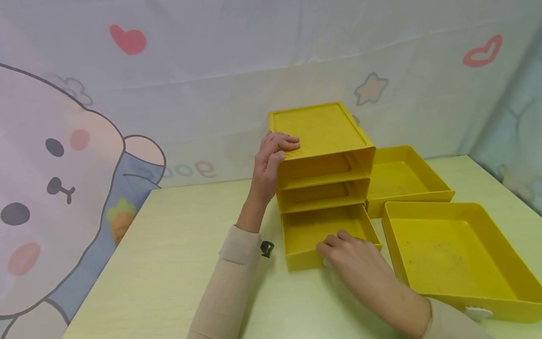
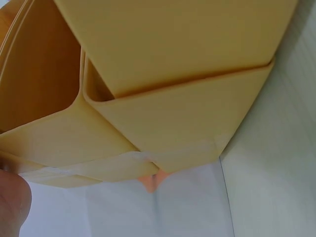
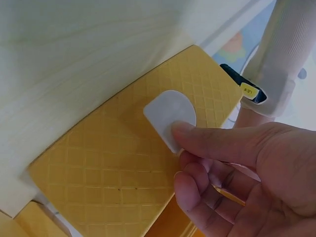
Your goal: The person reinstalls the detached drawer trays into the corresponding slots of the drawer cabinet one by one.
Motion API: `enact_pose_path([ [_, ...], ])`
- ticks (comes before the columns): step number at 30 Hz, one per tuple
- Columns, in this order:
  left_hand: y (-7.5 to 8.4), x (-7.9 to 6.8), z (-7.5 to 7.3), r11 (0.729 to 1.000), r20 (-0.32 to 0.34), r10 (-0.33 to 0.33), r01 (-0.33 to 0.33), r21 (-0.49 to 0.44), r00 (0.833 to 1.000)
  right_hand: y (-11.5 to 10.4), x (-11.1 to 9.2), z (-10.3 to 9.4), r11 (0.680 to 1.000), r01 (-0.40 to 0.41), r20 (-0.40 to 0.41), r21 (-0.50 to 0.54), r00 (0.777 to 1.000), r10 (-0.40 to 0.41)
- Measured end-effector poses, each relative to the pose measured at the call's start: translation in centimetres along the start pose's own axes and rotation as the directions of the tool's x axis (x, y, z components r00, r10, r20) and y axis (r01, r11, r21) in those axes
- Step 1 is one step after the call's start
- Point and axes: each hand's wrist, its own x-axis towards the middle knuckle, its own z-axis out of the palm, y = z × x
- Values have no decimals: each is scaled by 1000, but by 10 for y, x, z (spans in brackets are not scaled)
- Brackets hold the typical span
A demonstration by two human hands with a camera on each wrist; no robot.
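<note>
My right hand [image 1: 355, 261] pinches the handle [image 3: 169, 109]; my left hand [image 1: 269, 159] rests flat-fingered atop the cabinet [image 1: 319, 127]; yanking could tip it.

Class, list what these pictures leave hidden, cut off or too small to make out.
Head view: most of the white tab on the pulled-out drawer, hidden behind the right hand.
Head view: left side of the rear loose drawer, behind the cabinet.
Left wrist view: most of the left hand, cut off at lower left.
Right wrist view: print on the yellow label, too small to read.
</note>
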Motion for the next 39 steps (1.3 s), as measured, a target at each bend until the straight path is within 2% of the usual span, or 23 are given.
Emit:
enact_pose_path([
  [27,-2,0,2,1000,8,-9,9,2,1000,2,8,6,999,-46,-15,-8,999,45],
  [39,0,1,0,1000,6,-15,15,-9,1000,2,19,8,996,-86,-2,-39,996,86],
])
